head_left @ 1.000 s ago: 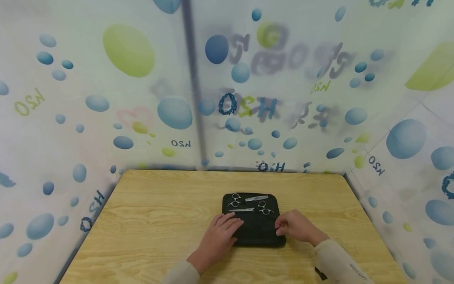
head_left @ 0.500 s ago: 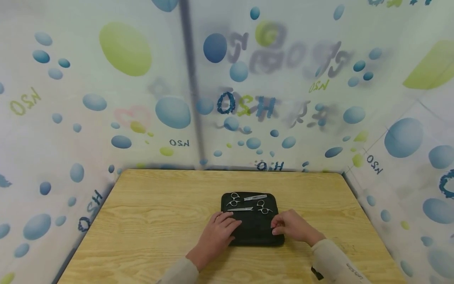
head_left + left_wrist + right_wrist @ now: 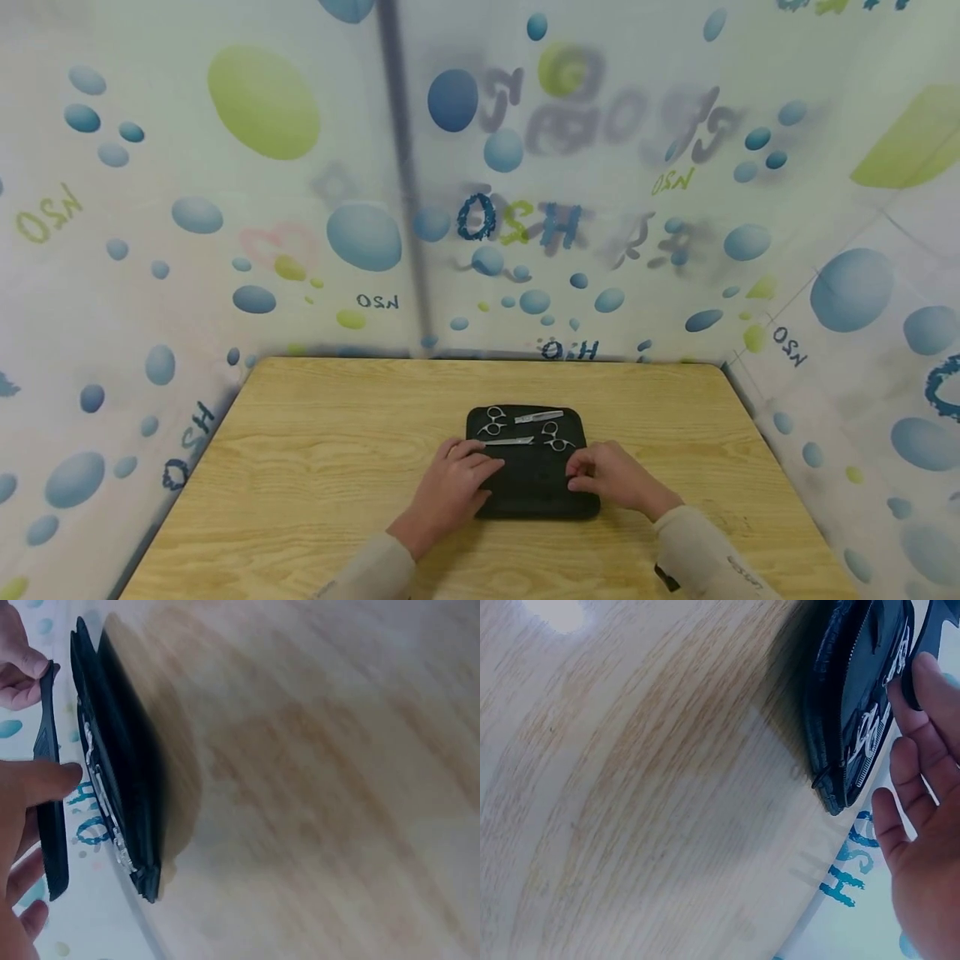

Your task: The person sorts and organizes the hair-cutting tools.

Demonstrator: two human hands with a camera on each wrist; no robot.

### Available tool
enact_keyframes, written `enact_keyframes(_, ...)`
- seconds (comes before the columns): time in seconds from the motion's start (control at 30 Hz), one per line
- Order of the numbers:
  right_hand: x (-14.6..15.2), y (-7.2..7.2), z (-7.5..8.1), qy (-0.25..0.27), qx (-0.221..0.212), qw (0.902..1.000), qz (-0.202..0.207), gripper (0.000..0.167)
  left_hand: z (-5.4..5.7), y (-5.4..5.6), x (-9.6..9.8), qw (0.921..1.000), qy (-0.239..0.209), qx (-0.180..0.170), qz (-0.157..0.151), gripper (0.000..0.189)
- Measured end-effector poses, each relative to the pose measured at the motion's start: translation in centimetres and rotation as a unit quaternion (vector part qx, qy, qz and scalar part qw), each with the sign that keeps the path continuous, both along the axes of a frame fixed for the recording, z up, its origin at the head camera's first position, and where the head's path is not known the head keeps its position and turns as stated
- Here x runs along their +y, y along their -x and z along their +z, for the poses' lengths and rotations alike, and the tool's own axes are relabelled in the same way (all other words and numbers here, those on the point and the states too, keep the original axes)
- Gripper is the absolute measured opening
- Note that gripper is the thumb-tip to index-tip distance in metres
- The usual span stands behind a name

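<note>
A black zip case [image 3: 540, 507] lies on the table. Two silver pairs of scissors sit in its far half, the upper thinning scissors [image 3: 538, 417] and the lower pair [image 3: 510, 442]; their middles are hidden. Above the near half I hold a black comb [image 3: 52, 847], hard to make out in the head view. My left hand [image 3: 450, 483] has its thumb over the comb and its fingers behind, several of them spread. My right hand [image 3: 618, 477] pinches the comb's other end [image 3: 913, 686] between thumb and index finger, its other fingers loosely bent.
The wooden table [image 3: 337, 433] spreads around the case. A patterned white curtain [image 3: 480, 167] with blue and green spots stands behind and along both sides. A dark strap piece [image 3: 666, 578] hangs by the right sleeve.
My left hand has shifted slightly left and away from me, its fingers spreading a little. My right hand has barely moved. The case and scissors stay in place.
</note>
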State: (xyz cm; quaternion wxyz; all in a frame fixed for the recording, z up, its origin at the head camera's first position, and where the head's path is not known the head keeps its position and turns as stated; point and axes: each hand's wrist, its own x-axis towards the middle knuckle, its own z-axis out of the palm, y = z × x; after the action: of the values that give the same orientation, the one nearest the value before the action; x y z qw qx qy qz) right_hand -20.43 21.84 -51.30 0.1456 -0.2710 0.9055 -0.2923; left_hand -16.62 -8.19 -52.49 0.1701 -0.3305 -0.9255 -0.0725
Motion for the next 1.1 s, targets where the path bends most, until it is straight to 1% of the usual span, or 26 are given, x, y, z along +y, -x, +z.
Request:
enact_keyframes(0.13, 0.0, 0.0, 0.1, -0.014, 0.014, 0.9998, -0.004, 0.006, 0.7, 0.1, -0.3, 0.9999, 0.009, 0.001, -0.013, 0.041)
enact_keyframes(0.2, 0.3, 0.0, 0.1, -0.025, 0.025, 0.9992, -0.016, 0.005, 0.9, 0.2, -0.5, 0.9998, 0.01, 0.004, -0.016, 0.041)
enact_keyframes(0.27, 0.6, 0.0, 0.1, -0.042, 0.045, 0.9976, -0.033, 0.005, 1.1, 0.2, -0.8, 0.9998, 0.008, 0.01, -0.018, 0.041)
enact_keyframes(0.43, 1.6, 0.0, -0.3, -0.087, 0.105, 0.9883, -0.069, 0.01, 1.3, 0.4, -1.9, 0.9997, -0.002, 0.018, -0.019, 0.043)
enact_keyframes(0.53, 2.3, -0.1, -0.5, -0.108, 0.135, 0.9824, -0.07, 0.022, 1.4, 0.6, -2.6, 0.9997, 0.002, 0.016, -0.018, 0.044)
enact_keyframes(0.63, 2.7, -0.1, -0.5, -0.12, 0.137, 0.9807, -0.069, 0.037, 1.6, 0.8, -3.2, 0.9997, 0.011, 0.014, -0.017, 0.045)
enact_keyframes(0.77, 2.8, -0.2, -0.2, -0.13, 0.113, 0.9823, -0.074, 0.051, 1.9, 0.7, -3.9, 0.9996, 0.022, 0.001, -0.014, 0.044)
enact_keyframes(0.87, 2.7, -0.3, -0.2, -0.134, 0.103, 0.9829, -0.073, 0.058, 1.9, 0.7, -4.3, 0.9995, 0.026, -0.012, -0.012, 0.044)
enact_keyframes(0.97, 2.4, -0.5, -0.3, -0.138, 0.102, 0.9823, -0.074, 0.064, 1.8, 0.6, -4.7, 0.9995, 0.023, -0.014, -0.014, 0.042)
enact_keyframes(1.1, 2.0, -0.5, -0.4, -0.146, 0.101, 0.9809, -0.079, 0.066, 1.4, 0.5, -5.2, 0.9997, 0.015, 0.003, -0.019, 0.041)
